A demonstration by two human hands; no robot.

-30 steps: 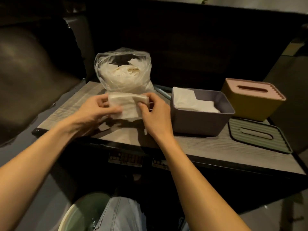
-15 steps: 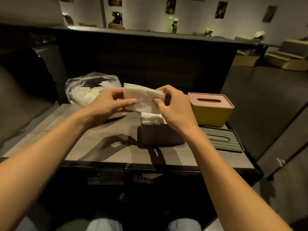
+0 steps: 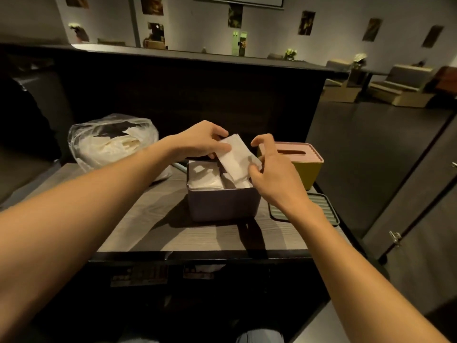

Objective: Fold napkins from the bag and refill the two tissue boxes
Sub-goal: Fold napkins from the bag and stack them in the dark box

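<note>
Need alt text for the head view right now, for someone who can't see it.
Both hands hold a folded white napkin tilted over the open purple box, which already holds napkins: the left hand pinches its top, the right hand its lower edge. On the table, a napkin bag sits left, a lidded yellow box and a loose green lid right.

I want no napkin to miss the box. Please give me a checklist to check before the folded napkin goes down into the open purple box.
1. Folded napkin held at both ends: left hand and right hand pinch it: ok.
2. Napkin is above the open purple box: ok.
3. Free room in the box: napkins already reach near the rim: cannot tell.
4. Box lid off: green lid lies on the table beside it: ok.
5. Napkin fold is neat: tilted, lower edge hidden: cannot tell.
</note>
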